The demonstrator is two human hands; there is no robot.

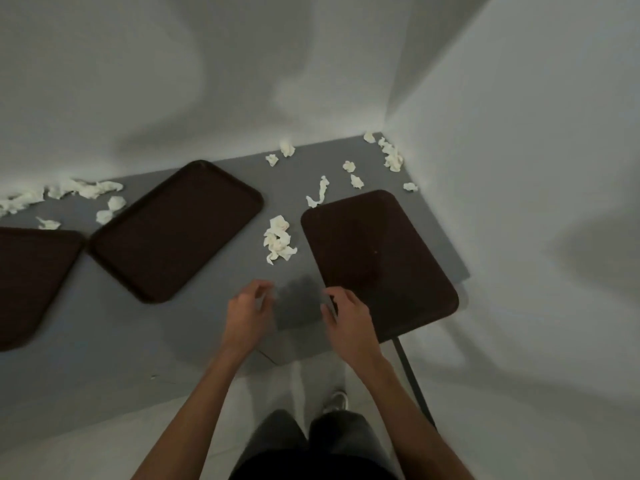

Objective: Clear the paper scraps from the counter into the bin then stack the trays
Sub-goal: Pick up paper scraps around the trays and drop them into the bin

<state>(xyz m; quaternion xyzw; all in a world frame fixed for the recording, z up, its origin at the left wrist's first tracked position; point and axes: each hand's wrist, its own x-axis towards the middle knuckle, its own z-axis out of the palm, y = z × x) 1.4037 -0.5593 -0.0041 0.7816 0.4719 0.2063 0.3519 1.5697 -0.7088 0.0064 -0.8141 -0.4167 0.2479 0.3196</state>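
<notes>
Lying flat on the grey table [104, 341] are three dark brown trays, rectangular with rounded corners and low raised rims. The right tray [377, 261] is set with its long axis running from the front edge toward the far corner, and its near end reaches the table's front edge. The middle tray [176, 230] is turned on a diagonal, its long axis running from near left to far right. The left tray [31, 282] is cut off by the frame, and one corner lies just beside the middle tray.

White crumpled paper scraps are scattered over the matte top. A pile [278, 239] is seen between the middle and right trays, and a twisted strip [320, 192] lies just beyond the right tray. More scraps are gathered in the far right corner [393, 157] and along the back wall at the left [69, 190].

The left hand [247, 308] and right hand [346, 313] are held above the table's front edge, fingers loosely curled and nothing grasped. The right hand is placed by the right tray's near left corner.

The table is set into a corner of plain pale walls. A dark leg [412, 375] is seen below it, over a light floor.
</notes>
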